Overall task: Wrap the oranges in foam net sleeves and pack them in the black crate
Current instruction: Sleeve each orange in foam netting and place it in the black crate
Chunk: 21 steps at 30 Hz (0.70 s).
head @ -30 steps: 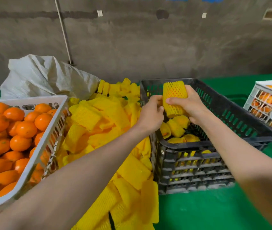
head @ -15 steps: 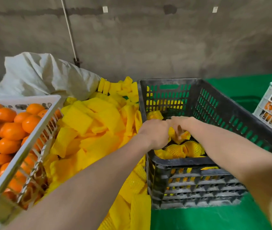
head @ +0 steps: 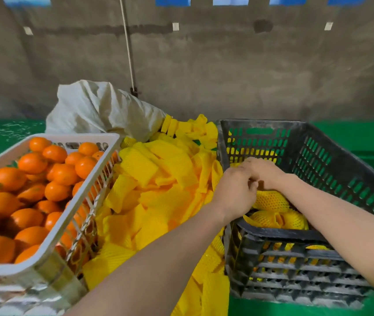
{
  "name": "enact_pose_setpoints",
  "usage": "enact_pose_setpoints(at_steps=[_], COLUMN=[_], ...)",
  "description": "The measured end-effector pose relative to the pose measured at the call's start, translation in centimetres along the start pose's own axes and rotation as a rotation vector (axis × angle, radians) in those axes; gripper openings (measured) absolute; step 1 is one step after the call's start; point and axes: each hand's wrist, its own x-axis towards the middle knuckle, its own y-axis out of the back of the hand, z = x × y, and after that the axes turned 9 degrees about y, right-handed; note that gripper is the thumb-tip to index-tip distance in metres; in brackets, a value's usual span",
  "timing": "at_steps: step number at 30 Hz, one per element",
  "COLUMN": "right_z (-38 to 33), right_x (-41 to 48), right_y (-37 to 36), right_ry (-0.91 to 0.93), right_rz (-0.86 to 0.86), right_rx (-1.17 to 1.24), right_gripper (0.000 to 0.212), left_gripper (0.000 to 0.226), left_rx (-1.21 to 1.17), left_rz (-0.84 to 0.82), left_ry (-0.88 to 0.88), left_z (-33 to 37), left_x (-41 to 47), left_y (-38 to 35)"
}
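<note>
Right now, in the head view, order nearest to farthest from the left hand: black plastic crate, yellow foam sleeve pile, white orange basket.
1. Black plastic crate, under the left hand.
2. Yellow foam sleeve pile, just left.
3. White plastic basket of oranges, far left.

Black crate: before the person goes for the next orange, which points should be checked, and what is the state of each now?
1. Hands free of the last wrapped orange: cannot tell; the left hand and right hand are curled together over the black crate, hiding what they hold.
2. Room in the crate: ok; wrapped oranges lie well below its rim.
3. Supply of bare oranges: ok; the white crate holds many.
4. Supply of foam sleeves: ok; the pile lies between both crates.
</note>
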Motion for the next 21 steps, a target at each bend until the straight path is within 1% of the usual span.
enact_pose_setpoints(at_steps=[1,2,3,5,7,8,10,12,16,19,21], right_z=[-0.6,-1.1,-1.6,-2.6,-5.2,-6.6,-9.6,-12.3,-17.8,-21.6,-24.4], right_x=[-0.1,-0.8,-1.2,-2.0,-2.5,-2.6,-2.6,-2.5,-1.8,-1.0,0.0], right_y=[0.6,1.2,1.5,2.2,2.9,3.3,3.6,3.9,4.0,4.0,3.8], right_ry=[0.047,0.083,0.114,0.116,0.147,0.185,0.266,0.336,0.441,0.5,0.519], right_rz=[0.117,0.239,0.381,0.625,0.766,0.798,0.805,0.776,0.704,0.662,0.608], right_rx=[-0.019,-0.009,0.009,0.129,0.248,0.28,0.317,0.342,0.386,0.426,0.433], right_gripper=[0.043,0.042,0.04,0.031,0.02,0.016,0.011,0.01,0.009,0.009,0.012], left_gripper=[0.019,0.019,0.02,0.027,0.033,0.034,0.031,0.028,0.024,0.023,0.023], left_rx=[-0.001,0.017,0.048,0.084,0.102,0.107,0.115,0.119,0.053,0.081,0.112], left_rz=[-0.005,-0.05,-0.115,-0.258,-0.329,-0.334,-0.306,-0.232,-0.091,0.014,0.087], left_ry=[-0.028,-0.063,-0.094,-0.141,-0.132,-0.123,-0.112,-0.091,0.018,0.077,0.159], left_z=[-0.5,-0.9,-1.4,-2.2,-2.7,-2.9,-3.6,-4.8,-8.4,-11.3,-13.9], left_x=[-0.6,-1.2,-1.7,-2.6,-3.3,-3.7,-4.6,-5.7,-7.8,-9.2,-10.2], left_y=[0.7,1.2,1.9,3.7,5.7,6.6,8.3,10.2,14.8,18.8,22.1])
